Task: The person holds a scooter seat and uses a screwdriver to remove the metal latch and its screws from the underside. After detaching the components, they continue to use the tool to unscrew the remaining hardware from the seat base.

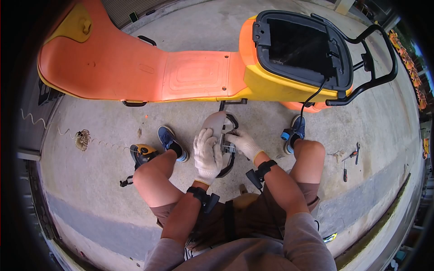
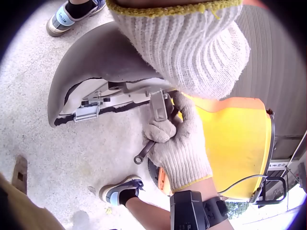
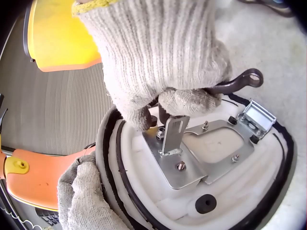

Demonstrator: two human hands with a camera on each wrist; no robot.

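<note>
A grey scooter seat (image 1: pixel 214 121) stands on edge between my legs, its white underside facing right. My gloved left hand (image 1: pixel 208 153) lies against its grey outer side, fingers fairly straight along the cover. With my gloved right hand (image 3: pixel 163 52) I grip a dark ring spanner (image 3: pixel 240 82), whose free ring end sticks out past the fingers. Its other end is hidden beneath my fingers, close to a nut beside the upright tab of the metal bracket (image 3: pixel 187 167). A metal latch loop (image 3: pixel 259 118) sits at the bracket's far end.
An orange and yellow scooter body (image 1: pixel 194 74) stretches ahead, with an open seat compartment (image 1: pixel 298 47) at its right. A screwdriver (image 1: pixel 345 175) and other tools lie on the concrete to the right. A coiled cord (image 1: pixel 82 140) lies left, near a yellow-black object (image 1: pixel 142 153).
</note>
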